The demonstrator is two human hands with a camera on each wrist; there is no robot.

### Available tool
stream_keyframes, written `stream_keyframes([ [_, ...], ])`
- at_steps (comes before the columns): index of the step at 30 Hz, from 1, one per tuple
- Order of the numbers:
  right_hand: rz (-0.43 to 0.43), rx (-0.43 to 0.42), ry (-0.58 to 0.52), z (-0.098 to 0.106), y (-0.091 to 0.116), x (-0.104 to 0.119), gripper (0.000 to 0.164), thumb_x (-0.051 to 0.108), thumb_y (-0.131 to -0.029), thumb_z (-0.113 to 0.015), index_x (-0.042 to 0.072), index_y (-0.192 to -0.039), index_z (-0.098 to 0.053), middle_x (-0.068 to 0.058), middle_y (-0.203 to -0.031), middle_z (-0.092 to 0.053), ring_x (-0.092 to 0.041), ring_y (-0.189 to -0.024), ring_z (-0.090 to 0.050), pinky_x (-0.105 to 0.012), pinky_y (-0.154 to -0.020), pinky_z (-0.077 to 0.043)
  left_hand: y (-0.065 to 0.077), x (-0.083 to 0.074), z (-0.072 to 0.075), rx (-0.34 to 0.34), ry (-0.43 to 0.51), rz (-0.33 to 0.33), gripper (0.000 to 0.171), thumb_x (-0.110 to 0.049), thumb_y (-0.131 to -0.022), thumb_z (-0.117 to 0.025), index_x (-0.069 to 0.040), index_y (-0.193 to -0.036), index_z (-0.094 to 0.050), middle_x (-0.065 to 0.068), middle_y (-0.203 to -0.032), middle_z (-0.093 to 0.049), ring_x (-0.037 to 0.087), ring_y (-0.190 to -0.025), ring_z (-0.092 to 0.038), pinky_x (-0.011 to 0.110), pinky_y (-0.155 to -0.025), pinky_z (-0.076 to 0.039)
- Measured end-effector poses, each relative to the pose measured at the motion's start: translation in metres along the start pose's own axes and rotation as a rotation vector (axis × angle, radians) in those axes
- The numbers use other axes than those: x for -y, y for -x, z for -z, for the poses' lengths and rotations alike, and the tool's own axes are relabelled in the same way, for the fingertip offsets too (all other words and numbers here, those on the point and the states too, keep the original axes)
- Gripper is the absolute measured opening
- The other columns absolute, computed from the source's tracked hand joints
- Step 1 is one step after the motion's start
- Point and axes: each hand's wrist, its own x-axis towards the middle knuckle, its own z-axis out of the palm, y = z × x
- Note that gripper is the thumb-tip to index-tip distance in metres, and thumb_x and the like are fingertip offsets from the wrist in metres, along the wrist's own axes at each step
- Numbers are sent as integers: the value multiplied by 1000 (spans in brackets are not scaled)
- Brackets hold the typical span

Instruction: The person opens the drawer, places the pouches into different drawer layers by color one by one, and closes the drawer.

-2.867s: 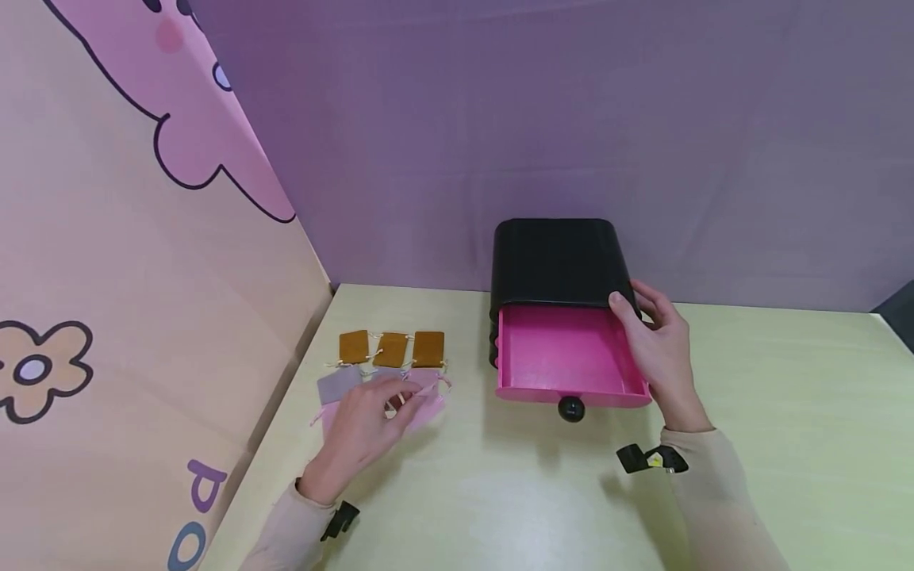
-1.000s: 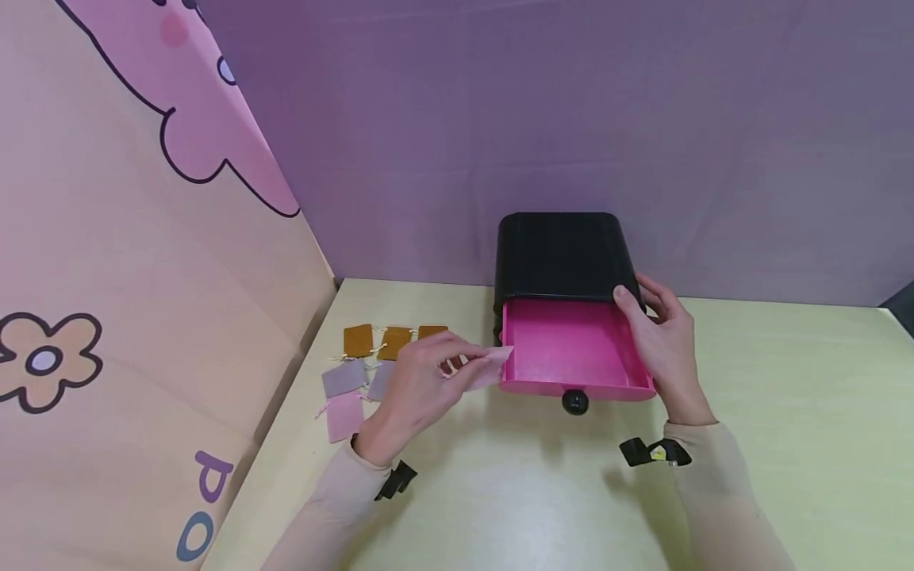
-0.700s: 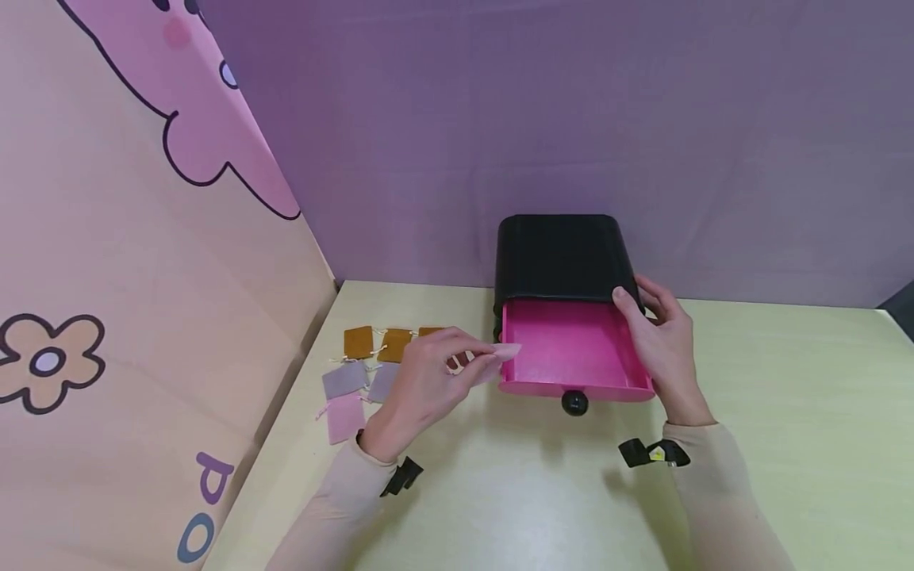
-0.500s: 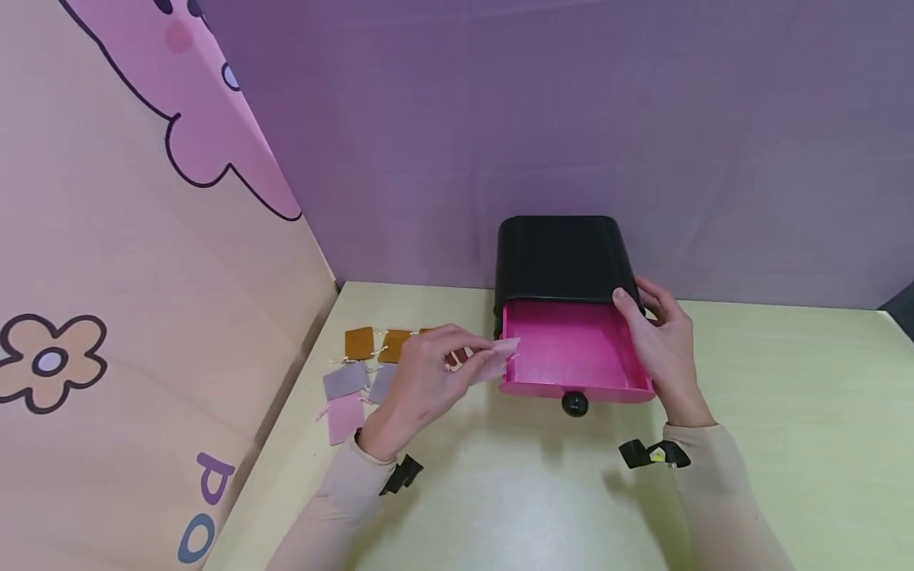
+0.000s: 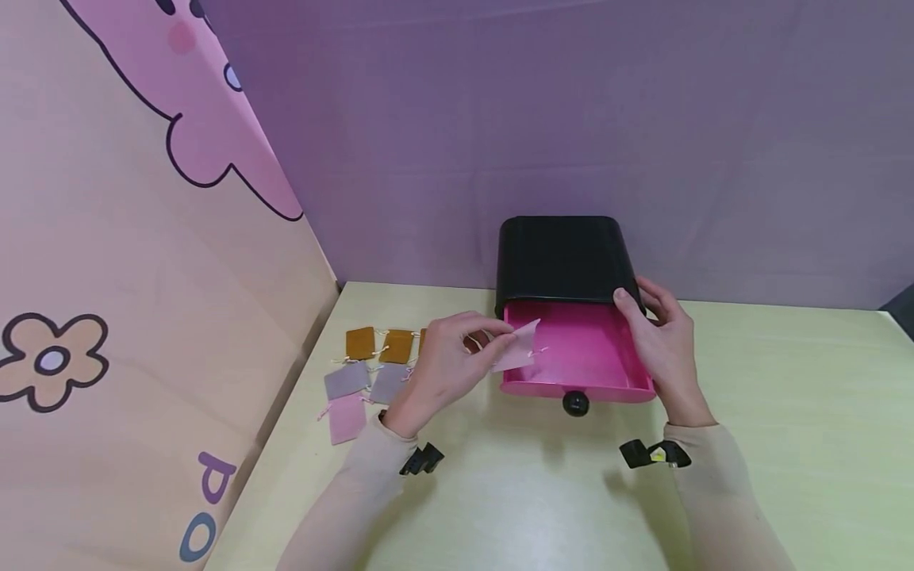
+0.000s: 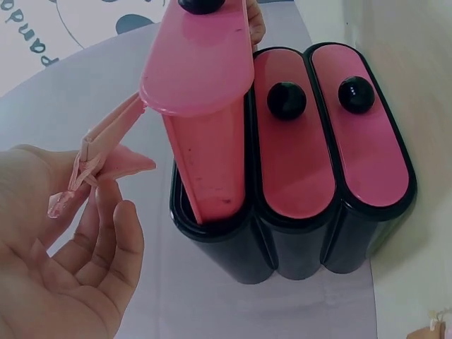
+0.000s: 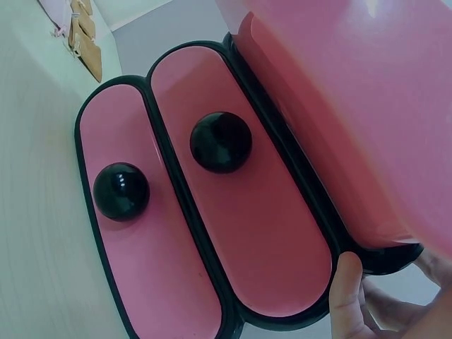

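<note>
My left hand (image 5: 457,361) pinches a small pink drawstring pouch (image 5: 520,346) between thumb and fingers, above the left rim of an open pink drawer (image 5: 574,349). The left wrist view shows that pouch (image 6: 113,145) hanging beside the drawer, with its cord bunched near the fingers. This drawer is the top one of a black drawer cabinet (image 5: 564,258), and it has a round black knob (image 5: 575,403). Against the cabinet's right side my right hand (image 5: 664,341) grips, thumb near the top front edge and fingers around the side. Two closed pink drawers (image 7: 240,183) lie below the open one.
Left of the cabinet lie several pouches on the table (image 5: 543,492): brown ones (image 5: 396,346) in the back row, grey ones (image 5: 389,383) before them, and a pink pouch (image 5: 347,418) in front. A purple backdrop (image 5: 457,143) stands behind the cabinet.
My left hand has carried the pink pouch from the group of pouches rightward to the drawer, lately a little further over its left rim. The right hand keeps its grip on the cabinet.
</note>
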Motion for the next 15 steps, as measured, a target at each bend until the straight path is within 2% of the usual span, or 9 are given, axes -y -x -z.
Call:
stream_keyframes([
  [15, -3, 5, 3, 0, 0, 0, 66, 54, -103, -61, 31, -163, -44, -13, -160, -53, -8, -109, -57, -11, -82, -49, -18, -6, -17, 75, -75, 30, 18, -22, -98, -78, -15, -114, -83, 1, -98, -78, 11, -75, -63, 20, -66, -55],
])
